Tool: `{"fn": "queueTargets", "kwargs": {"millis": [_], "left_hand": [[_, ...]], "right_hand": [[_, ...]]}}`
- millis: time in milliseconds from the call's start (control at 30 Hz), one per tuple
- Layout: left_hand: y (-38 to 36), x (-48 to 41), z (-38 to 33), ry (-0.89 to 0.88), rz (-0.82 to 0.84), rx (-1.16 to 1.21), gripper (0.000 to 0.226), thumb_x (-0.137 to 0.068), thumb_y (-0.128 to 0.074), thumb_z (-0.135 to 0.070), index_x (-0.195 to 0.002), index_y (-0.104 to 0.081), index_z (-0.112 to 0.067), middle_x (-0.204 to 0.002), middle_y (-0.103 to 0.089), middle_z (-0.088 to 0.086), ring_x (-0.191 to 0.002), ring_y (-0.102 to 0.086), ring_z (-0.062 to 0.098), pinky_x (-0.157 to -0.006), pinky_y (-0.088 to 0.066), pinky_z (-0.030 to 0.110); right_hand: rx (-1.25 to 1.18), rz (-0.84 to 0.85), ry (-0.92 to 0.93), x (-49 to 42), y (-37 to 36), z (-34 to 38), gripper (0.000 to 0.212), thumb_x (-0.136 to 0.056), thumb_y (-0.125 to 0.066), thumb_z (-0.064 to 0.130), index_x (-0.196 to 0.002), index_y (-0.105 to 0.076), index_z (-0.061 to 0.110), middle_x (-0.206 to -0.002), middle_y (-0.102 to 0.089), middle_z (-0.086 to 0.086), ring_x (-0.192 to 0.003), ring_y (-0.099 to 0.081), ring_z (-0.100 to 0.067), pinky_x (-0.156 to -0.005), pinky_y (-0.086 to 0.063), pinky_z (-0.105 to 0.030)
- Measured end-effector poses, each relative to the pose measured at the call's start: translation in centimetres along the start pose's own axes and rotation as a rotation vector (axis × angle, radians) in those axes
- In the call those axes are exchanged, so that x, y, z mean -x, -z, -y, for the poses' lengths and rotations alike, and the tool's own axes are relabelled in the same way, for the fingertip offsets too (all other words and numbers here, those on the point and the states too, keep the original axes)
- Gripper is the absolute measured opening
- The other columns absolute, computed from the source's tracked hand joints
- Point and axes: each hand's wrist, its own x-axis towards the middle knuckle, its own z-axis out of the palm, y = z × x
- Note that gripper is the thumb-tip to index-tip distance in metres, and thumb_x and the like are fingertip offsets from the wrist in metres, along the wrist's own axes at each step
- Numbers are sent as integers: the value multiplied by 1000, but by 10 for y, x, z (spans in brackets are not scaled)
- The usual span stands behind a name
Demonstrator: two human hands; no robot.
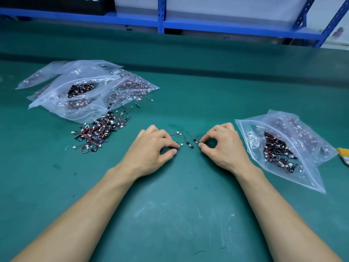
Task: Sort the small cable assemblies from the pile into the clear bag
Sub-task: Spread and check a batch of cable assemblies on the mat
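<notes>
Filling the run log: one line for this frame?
left hand: pinches cable assembly | right hand: pinches second assembly | pile: left of hands | clear bag: right of hands

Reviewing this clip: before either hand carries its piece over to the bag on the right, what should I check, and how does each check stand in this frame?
1. Left hand has a firm pinch on a cable assembly: ok.
2. Right hand pinches a second assembly: ok.
3. Held pieces are free of the loose assembly lying between the hands: cannot tell, since the wires run close together.
4. Clear bag mouth gapes toward the hands: ok, it appears open.
5. Path from the right hand to the bag is unobstructed: ok.
6. Pile has pieces left to sort: ok.
</notes>
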Motion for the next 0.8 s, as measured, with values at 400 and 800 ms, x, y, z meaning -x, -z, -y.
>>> {"fn": "queueTargets", "kwargs": {"millis": [400, 800], "left_hand": [[8, -4, 25, 349, -153, -47, 21, -94, -62, -32, -113, -70, -34, -103, -61, -10, -103, -45, 19, -99, -39, 41], [22, -2, 42, 396, -220, 23, 8, -92, -66, -31, -88, -72, -33, -87, -60, -11, -92, -52, 20, -84, -43, 37]], "right_hand": [[-3, -3, 22, 0, -4, 2, 12, -87, -73, 32, -98, -78, 29, -93, -58, 15, -104, -42, -14, -97, -42, -41], [23, 24, -74, -2, -2, -1, 4, -86, -71, 28, -84, -74, 31, -91, -62, 13, -103, -43, -15, -93, -43, -40]]}}
